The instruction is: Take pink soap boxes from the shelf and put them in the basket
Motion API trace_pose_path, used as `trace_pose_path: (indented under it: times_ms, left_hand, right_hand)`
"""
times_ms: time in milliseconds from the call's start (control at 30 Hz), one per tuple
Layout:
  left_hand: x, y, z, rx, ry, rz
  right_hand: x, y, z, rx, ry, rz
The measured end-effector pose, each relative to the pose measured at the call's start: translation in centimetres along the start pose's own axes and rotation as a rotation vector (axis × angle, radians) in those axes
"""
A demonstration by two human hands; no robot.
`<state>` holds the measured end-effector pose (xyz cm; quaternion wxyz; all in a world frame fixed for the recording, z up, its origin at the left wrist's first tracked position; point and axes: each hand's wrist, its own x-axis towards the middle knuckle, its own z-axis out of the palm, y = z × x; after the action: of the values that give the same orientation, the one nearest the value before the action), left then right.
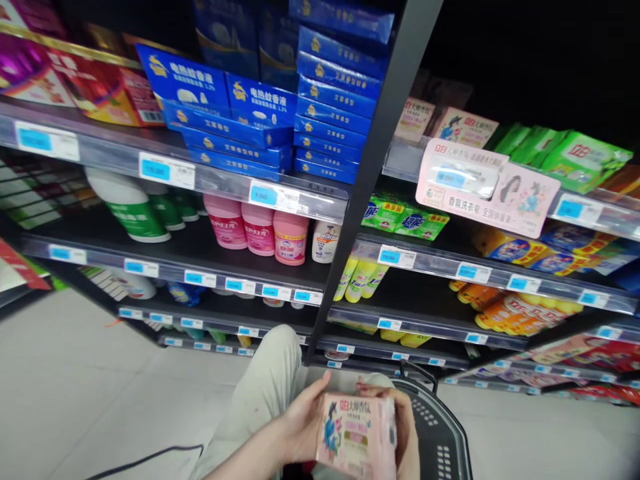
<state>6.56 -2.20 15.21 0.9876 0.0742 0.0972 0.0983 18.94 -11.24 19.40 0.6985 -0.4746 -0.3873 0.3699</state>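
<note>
At six o'clock, nearest the camera, a pink, box-shaped pack with a printed figure and red lettering (345, 433) is being held between both hands. Its left side is being gripped by the left hand (300, 427), and its far right side is being wrapped by the fingers of the right hand (400, 417); neither hand is being left free. The printed face is being tilted up towards the camera, probably so that it can be read, while the weight is seemingly being shared from both sides.

Just beyond, pale trousers (267, 373) are being shown bent at the knee. At five o'clock, a black plastic basket with a slotted pattern (434, 433) is being kept close beside the right hand, presumably for easy reach.

Farther off, pink bottles (260, 230) are being lined up just left of centre, labels outward, apparently for easy recognition. At twelve o'clock, flat blue cartons (330, 110) are being stacked, likely to save shelf width. At two o'clock, similar pink packs (465, 127) are being displayed behind a pink printed card (530, 193), beside green-wrapped packs (590, 157).
</note>
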Motion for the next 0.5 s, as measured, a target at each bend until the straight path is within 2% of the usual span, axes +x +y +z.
trace_pose_path:
  times_ms: [67, 200, 500]
  left_hand:
    - [-0.1, -0.3, -0.3, 0.042, -0.066, 0.107]
    - [-0.2, -1.0, -0.1, 0.070, -0.038, 0.252]
    - [-0.1, -1.0, -0.1, 0.058, -0.023, 0.232]
  right_hand:
    - [-0.1, 0.3, 0.1, 0.039, 0.065, -0.019]
    - [-0.4, 0.9, 0.7, 0.104, 0.140, -0.027]
    - [-0.7, 1.9, 0.2, 0.118, 0.141, -0.011]
